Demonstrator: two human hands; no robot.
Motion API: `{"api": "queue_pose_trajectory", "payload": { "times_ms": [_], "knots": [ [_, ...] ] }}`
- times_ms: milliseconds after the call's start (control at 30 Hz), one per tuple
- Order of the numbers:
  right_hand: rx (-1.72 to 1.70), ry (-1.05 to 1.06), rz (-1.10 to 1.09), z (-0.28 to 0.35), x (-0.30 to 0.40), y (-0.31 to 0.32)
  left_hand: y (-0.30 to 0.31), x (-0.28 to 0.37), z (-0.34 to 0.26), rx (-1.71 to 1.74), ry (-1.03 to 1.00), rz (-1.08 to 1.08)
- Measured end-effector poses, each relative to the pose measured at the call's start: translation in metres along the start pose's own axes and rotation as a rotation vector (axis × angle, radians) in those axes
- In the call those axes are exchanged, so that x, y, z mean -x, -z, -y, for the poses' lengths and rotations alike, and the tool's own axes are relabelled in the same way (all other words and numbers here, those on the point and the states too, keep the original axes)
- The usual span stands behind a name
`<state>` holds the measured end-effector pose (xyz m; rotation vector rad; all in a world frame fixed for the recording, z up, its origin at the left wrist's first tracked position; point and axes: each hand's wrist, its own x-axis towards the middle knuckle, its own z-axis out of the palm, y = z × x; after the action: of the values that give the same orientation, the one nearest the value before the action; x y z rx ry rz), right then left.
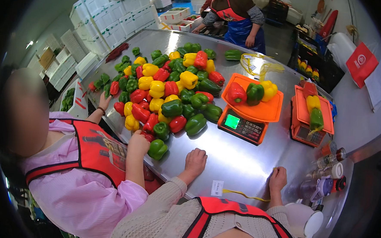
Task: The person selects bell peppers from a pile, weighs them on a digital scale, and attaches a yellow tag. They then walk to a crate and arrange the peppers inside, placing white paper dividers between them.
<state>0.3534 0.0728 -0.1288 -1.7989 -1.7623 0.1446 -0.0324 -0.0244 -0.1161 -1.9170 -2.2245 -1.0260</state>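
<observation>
My left hand (195, 161) rests on the steel table (233, 160), fingers curled, with no object visible in it. My right hand (278, 179) is at the right, its fingers pinched on the end of a yellow mesh strip (244, 195); a white printed tag (217, 188) lies at the strip's other end. Beyond my hands, an orange digital scale (243, 124) carries a red bell pepper (237, 93), a green bell pepper (255, 94) and a yellow one (269, 90) on its tray. Left of it spreads a large pile of bell peppers (156, 88).
A co-worker in a red apron (95, 149) stands close on my left, hands at the pile. A second orange scale (310, 115) holds packed peppers (314, 109). Bottles and jars (330, 170) line the right edge. Another person (237, 18) works beyond the table.
</observation>
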Motion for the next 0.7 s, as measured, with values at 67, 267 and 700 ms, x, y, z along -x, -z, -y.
{"api": "queue_pose_trajectory", "payload": {
  "times_ms": [67,267,700],
  "knots": [
    [0.007,0.024,-0.004,0.0022,0.0001,0.0005,-0.0012,0.0022,0.0024,-0.017,0.017,0.01],
    [0.009,0.017,-0.013,0.0056,-0.0011,0.0013,-0.0018,0.0014,0.003,0.016,0.024,0.004],
    [0.0,0.024,-0.01,0.0063,-0.0031,0.0008,-0.0007,0.0004,0.0034,-0.013,0.056,0.053]
  ]
}}
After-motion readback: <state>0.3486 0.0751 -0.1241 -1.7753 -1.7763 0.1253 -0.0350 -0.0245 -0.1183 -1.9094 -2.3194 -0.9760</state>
